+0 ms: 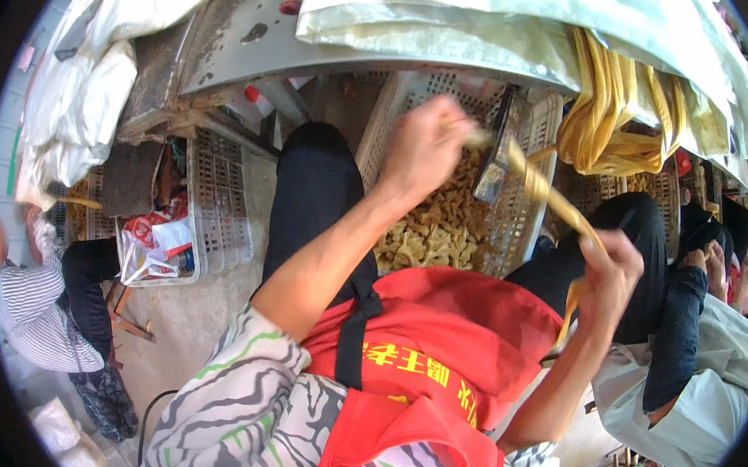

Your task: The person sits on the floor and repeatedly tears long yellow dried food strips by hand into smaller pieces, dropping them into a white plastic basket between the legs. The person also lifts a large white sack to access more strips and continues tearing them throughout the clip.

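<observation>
My left hand (pixel 427 143), blurred by motion, is above the crate with its fingers closed on a short pale piece of strip (pixel 478 137). My right hand (pixel 609 269) grips a long yellow strip, apparently tofu skin (pixel 567 211), which slants up and left from the fingers. A knot (pixel 537 182) sits near the strip's upper end, and its tail hangs below my hand. Between the hands a dark metal bar (pixel 496 148) juts down from the table edge. Below lie many knotted yellow pieces (pixel 435 238) in a white plastic crate (pixel 544 125) between my knees.
A hank of yellow strips (pixel 593 119) hangs over the metal table edge (pixel 230 61), beside pale sheeting (pixel 440 30). Left, a white basket (pixel 218 222) holds packaging. People sit on both sides, a striped sleeve (pixel 28 294) at left and a denim sleeve (pixel 675 339) at right.
</observation>
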